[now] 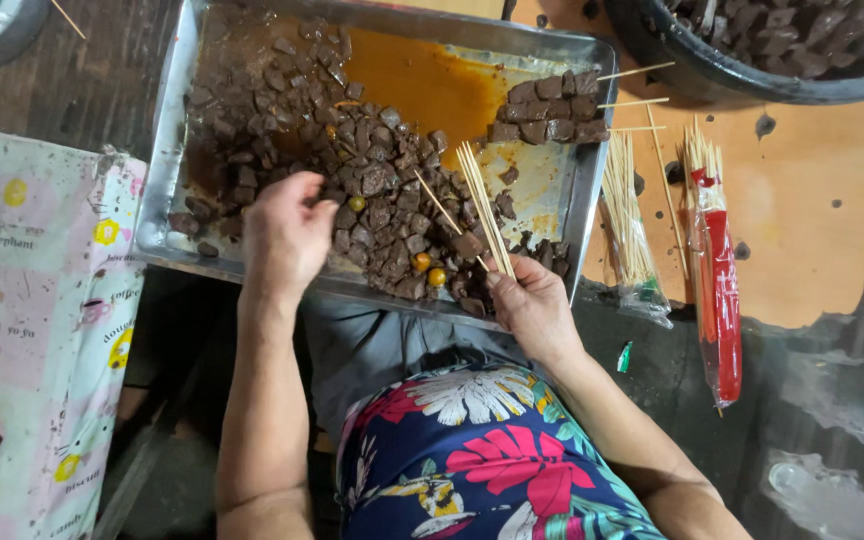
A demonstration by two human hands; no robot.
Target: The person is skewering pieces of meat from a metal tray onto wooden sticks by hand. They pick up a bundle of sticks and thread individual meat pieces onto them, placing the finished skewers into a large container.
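A metal tray (174, 120) rests across my lap, holding a heap of dark brown meat cubes (362, 170) in orange sauce. My left hand (287, 235) reaches into the heap, fingers curled among the pieces. My right hand (532, 305) grips a bundle of thin bamboo skewers (482, 205) that fan upward; one skewer carries a meat cube (468, 245) near the hand. Three finished skewers of meat (552, 110) lie at the tray's far right corner, sticks poking over the rim.
Loose bamboo skewers (627, 210) and a red-and-clear skewer packet (717, 270) lie on the orange board to the right. A dark bowl of meat (772, 45) sits at top right. A patterned cloth (37, 330) covers the left side.
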